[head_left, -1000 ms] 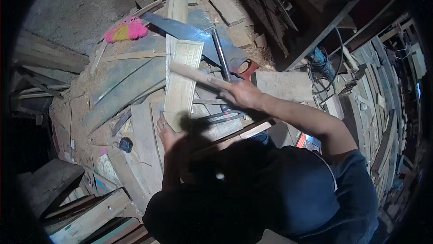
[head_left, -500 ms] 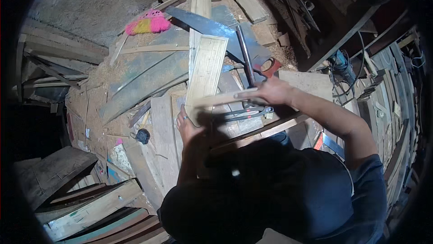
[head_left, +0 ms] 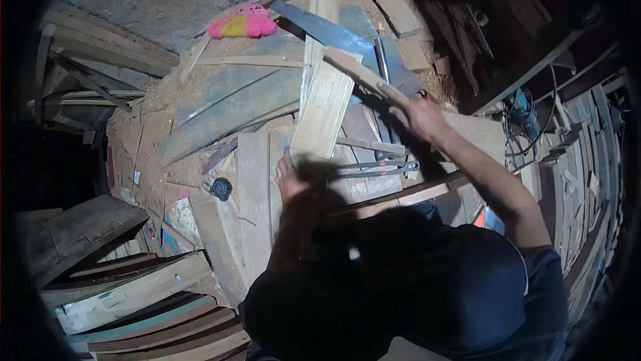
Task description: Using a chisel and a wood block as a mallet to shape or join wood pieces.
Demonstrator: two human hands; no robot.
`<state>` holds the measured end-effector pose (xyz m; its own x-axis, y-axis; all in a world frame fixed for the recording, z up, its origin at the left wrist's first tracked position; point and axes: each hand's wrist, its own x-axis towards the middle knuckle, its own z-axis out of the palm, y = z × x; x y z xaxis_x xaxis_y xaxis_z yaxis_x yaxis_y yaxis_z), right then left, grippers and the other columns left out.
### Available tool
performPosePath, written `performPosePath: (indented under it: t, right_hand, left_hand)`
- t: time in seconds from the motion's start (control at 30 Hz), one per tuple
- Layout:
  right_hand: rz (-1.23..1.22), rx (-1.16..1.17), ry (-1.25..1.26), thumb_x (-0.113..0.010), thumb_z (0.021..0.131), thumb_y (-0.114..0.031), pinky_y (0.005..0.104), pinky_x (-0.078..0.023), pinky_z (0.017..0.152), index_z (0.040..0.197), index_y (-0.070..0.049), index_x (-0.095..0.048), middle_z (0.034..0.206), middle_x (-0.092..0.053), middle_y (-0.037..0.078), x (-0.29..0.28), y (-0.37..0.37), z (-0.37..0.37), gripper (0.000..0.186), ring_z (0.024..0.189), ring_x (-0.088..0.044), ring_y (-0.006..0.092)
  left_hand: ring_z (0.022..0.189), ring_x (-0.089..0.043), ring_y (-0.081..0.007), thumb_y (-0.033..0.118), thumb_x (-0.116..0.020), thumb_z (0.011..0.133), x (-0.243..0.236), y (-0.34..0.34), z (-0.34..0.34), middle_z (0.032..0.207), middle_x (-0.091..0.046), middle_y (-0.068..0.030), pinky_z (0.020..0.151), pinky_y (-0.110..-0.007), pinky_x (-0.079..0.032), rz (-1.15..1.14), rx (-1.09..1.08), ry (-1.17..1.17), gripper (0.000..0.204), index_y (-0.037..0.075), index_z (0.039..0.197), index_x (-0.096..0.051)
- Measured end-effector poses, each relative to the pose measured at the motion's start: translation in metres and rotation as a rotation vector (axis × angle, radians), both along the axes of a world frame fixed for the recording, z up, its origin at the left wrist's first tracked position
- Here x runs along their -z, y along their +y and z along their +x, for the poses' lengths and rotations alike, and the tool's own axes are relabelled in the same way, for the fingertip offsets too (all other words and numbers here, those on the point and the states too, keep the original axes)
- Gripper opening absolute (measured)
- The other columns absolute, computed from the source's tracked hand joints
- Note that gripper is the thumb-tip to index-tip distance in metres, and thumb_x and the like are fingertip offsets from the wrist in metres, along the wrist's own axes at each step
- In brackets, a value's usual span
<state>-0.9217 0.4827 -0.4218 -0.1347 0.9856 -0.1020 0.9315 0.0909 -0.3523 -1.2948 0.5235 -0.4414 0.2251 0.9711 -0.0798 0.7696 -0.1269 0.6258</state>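
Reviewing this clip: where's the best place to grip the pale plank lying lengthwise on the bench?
Probably the pale plank at its near end, from the person's side: there the left hand already rests, while the far end runs off among piled offcuts.

right hand (head_left: 420,115) raised, wooden stick (head_left: 364,75) lifted higher

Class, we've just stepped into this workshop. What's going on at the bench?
A person leans over a cluttered workbench strewn with planks and sawdust. The left hand presses down on the near end of a pale wooden board. The right hand grips a wooden stick, raised at an angle over the board. A small black tape measure lies left of the hands, and a pink brush sits at the far edge.
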Motion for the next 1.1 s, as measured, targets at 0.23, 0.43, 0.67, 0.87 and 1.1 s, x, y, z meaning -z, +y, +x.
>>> performPosePath:
  t: [0.23,0.43,0.67,0.87,1.1]
  right_hand:
    - [-0.210,-0.364,-0.245,-0.057,0.106,-0.035,0.0475,-0.061,0.071,0.163,-0.043,-0.037,0.102,-0.072,0.023,-0.025,-0.007,-0.013,0.060,0.079,-0.073,0.0368]
    - [0.253,0.158,0.209,-0.056,0.107,-0.038,0.0563,-0.059,0.073,0.163,-0.039,-0.036,0.091,-0.071,0.026,0.010,-0.008,-0.020,0.059,0.080,-0.072,0.0472]
    - [0.092,0.227,-0.070,-0.059,0.105,-0.036,0.0542,-0.059,0.069,0.161,-0.036,-0.041,0.085,-0.072,0.023,-0.007,0.010,0.008,0.060,0.073,-0.071,0.0444]
    - [-0.081,-0.420,-0.111,-0.059,0.106,-0.039,0.0514,-0.060,0.070,0.160,-0.050,-0.038,0.087,-0.072,0.022,-0.009,-0.031,-0.024,0.059,0.076,-0.071,0.0426]
    - [0.166,0.122,0.289,-0.056,0.107,-0.031,0.0549,-0.059,0.080,0.163,-0.040,-0.036,0.108,-0.072,0.027,-0.007,-0.013,-0.012,0.060,0.090,-0.071,0.0463]
  left_hand:
    - [0.135,-0.046,-0.0427,0.048,-0.098,0.065,-0.014,-0.002,0.000,0.143,-0.050,-0.0207,0.117,-0.053,-0.036,-0.088,-0.007,-0.025,0.128,-0.001,0.162,-0.029]
    - [0.134,-0.047,-0.0414,0.046,-0.098,0.065,-0.001,0.000,-0.001,0.140,-0.051,-0.0195,0.117,-0.052,-0.036,-0.029,0.023,-0.070,0.126,0.001,0.162,-0.032]
    - [0.131,-0.047,-0.0448,0.049,-0.093,0.070,-0.015,-0.008,0.008,0.139,-0.050,-0.0250,0.116,-0.052,-0.036,0.010,0.058,-0.098,0.122,-0.007,0.159,-0.031]
    - [0.132,-0.048,-0.0440,0.044,-0.096,0.065,0.004,-0.002,-0.008,0.140,-0.052,-0.0204,0.116,-0.054,-0.036,-0.003,0.094,0.039,0.124,-0.001,0.161,-0.031]
    - [0.118,-0.058,-0.0438,0.042,-0.100,0.065,0.022,-0.002,-0.012,0.129,-0.054,-0.0259,0.096,-0.052,-0.053,0.195,0.058,-0.079,0.124,0.000,0.159,-0.032]
